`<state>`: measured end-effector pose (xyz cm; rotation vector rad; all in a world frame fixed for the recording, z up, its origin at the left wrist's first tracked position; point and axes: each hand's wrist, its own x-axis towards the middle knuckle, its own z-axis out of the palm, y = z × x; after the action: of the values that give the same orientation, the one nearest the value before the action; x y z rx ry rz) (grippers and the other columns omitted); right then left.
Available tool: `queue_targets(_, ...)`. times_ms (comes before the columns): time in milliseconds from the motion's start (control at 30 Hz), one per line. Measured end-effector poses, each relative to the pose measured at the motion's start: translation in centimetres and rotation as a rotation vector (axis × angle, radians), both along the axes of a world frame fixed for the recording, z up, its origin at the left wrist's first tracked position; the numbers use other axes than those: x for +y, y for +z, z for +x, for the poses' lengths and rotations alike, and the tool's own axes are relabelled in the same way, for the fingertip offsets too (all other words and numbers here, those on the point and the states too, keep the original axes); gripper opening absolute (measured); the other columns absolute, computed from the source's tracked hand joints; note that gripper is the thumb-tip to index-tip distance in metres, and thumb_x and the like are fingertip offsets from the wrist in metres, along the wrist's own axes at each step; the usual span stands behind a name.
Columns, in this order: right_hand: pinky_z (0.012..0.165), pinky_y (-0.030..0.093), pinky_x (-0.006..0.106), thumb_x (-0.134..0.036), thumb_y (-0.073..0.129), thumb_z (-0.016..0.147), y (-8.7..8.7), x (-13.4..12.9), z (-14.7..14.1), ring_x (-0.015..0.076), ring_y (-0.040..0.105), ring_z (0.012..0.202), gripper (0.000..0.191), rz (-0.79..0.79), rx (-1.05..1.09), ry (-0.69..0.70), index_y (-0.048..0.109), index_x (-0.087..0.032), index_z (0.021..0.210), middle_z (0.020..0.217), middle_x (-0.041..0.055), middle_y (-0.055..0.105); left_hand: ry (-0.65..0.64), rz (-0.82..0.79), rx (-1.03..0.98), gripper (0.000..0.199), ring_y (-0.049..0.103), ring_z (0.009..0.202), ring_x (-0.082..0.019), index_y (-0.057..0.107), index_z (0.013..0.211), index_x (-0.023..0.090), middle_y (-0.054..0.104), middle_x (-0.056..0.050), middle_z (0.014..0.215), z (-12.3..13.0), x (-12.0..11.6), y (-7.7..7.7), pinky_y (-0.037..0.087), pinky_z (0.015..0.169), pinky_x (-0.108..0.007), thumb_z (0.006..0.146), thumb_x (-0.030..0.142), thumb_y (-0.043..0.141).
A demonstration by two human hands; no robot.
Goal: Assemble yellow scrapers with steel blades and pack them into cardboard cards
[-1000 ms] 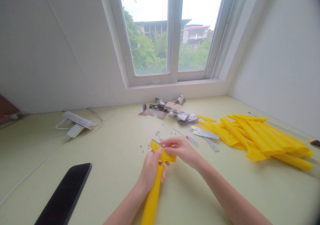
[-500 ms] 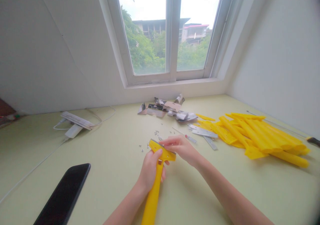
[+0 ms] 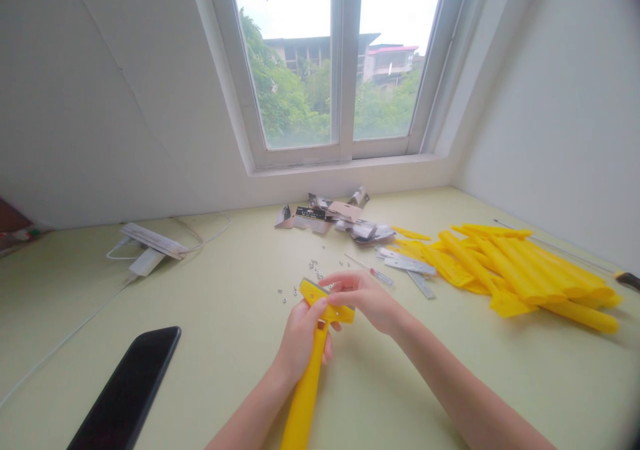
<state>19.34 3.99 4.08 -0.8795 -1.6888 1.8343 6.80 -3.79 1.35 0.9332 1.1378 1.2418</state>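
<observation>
A yellow plastic scraper (image 3: pixel 309 383) with a wide head and a grey metal blade along its far edge is held over the table, its handle pointing toward me. My left hand (image 3: pixel 299 340) wraps round the neck, thumb pressed on the head. At the head's right half, my right hand (image 3: pixel 363 298) is closed with its fingertips against the head and blade edge; whether a small part is pinched there is hidden. Small metal screws and nuts (image 3: pixel 315 268) lie scattered just beyond. A screwdriver (image 3: pixel 371 271) with a clear and red handle rests to their right.
Flat metal blades (image 3: pixel 407 263) lie beside a heap of yellow scraper handles (image 3: pixel 520 267) on the right. Crumpled card packaging (image 3: pixel 313 219) is below the window. At left are a black phone (image 3: pixel 133 383) and a power strip (image 3: pixel 154 239) with white cables. Another dark-handled tool (image 3: pixel 627 281) sits far right.
The scraper and both hands have shifted very slightly to the right in view. Grip and finger positions look nearly the same.
</observation>
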Motion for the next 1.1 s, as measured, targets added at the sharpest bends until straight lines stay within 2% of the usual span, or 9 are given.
queue_targets(167,0.047,0.04,0.024,-0.02,0.061,0.064,-0.3,0.1,0.1,0.0099,0.054,0.045,0.027,0.006,0.073,-0.015,0.063,-0.017,0.091,0.061,-0.0031,0.056,-0.024,0.011,0.0,0.033,0.047,0.032,-0.006,0.05,0.088,0.013,0.059,-0.003,0.07,-0.2,0.3,-0.2,0.028,0.029,-0.017,0.079,0.043,0.041)
queue_targets(333,0.048,0.04,0.024,-0.026,0.06,0.068,-0.1,-0.2,0.0,0.0104,0.053,0.047,0.03,0.015,0.112,-0.005,0.06,-0.017,0.096,0.065,-0.0008,0.06,-0.038,0.011,0.02,0.028,0.045,0.033,-0.005,0.048,0.087,0.013,0.06,-0.003,0.071,-0.4,0.2,0.9,0.029,0.032,-0.018,0.079,0.039,0.044)
queue_targets(500,0.053,0.04,0.023,-0.034,0.053,0.075,0.5,-0.7,-0.1,0.0102,0.053,0.053,0.023,0.088,0.067,0.037,0.063,-0.013,0.077,0.057,-0.0004,0.058,-0.002,0.03,0.054,0.025,0.041,0.033,-0.003,0.047,0.086,0.014,0.059,-0.003,0.073,-0.8,0.0,1.7,0.027,0.033,-0.017,0.079,0.037,0.044)
queue_targets(567,0.05,0.038,0.022,-0.033,0.053,0.076,0.6,-0.8,-0.1,0.0105,0.053,0.051,0.021,0.112,0.035,0.045,0.063,-0.014,0.076,0.053,-0.0015,0.056,-0.054,0.024,0.07,0.025,0.043,0.033,-0.004,0.047,0.087,0.014,0.059,-0.003,0.074,-1.1,0.0,1.5,0.028,0.033,-0.017,0.079,0.037,0.043)
queue_targets(633,0.052,0.04,0.023,-0.032,0.052,0.076,0.6,-0.8,-0.2,0.0115,0.056,0.054,0.02,0.141,0.011,0.009,0.063,-0.017,0.082,0.06,-0.0008,0.061,-0.122,0.021,0.092,0.024,0.043,0.033,-0.004,0.048,0.089,0.014,0.059,-0.003,0.073,-1.2,0.0,1.1,0.029,0.033,-0.017,0.08,0.035,0.041)
queue_targets(733,0.065,0.044,0.026,-0.03,0.054,0.074,0.6,-0.8,-0.2,0.0141,0.059,0.072,0.022,0.202,-0.018,-0.095,0.063,-0.021,0.092,0.079,0.0012,0.065,-0.246,-0.012,0.136,0.02,0.043,0.033,-0.004,0.049,0.088,0.014,0.06,-0.003,0.073,-1.0,-0.2,0.7,0.029,0.031,-0.016,0.08,0.029,0.04)
queue_targets(833,0.072,0.045,0.028,-0.028,0.057,0.071,0.4,-0.7,-0.2,0.0163,0.058,0.081,0.024,0.2,-0.055,-0.116,0.064,-0.021,0.093,0.086,0.0022,0.065,-0.336,-0.047,0.162,0.016,0.042,0.033,-0.003,0.05,0.085,0.014,0.06,-0.004,0.074,-0.6,-0.4,0.6,0.029,0.03,-0.016,0.078,0.023,0.04)
queue_targets(967,0.074,0.044,0.029,-0.028,0.056,0.071,-0.2,-0.7,-0.3,0.0165,0.057,0.08,0.017,0.165,-0.033,-0.097,0.065,-0.019,0.081,0.08,0.0016,0.063,-0.354,-0.045,0.156,0.016,0.042,0.033,-0.003,0.05,0.085,0.014,0.061,-0.004,0.075,-0.6,-0.6,0.2,0.029,0.031,-0.015,0.077,0.021,0.038)
queue_targets(1100,0.075,0.042,0.029,-0.027,0.056,0.071,-0.8,-0.5,-0.5,0.0161,0.054,0.082,0.015,0.089,0.021,-0.07,0.063,-0.019,0.08,0.081,0.0012,0.06,-0.352,-0.045,0.152,0.013,0.042,0.033,-0.003,0.049,0.081,0.015,0.061,-0.004,0.075,-0.7,-0.5,-0.1,0.029,0.031,-0.016,0.077,0.02,0.037)
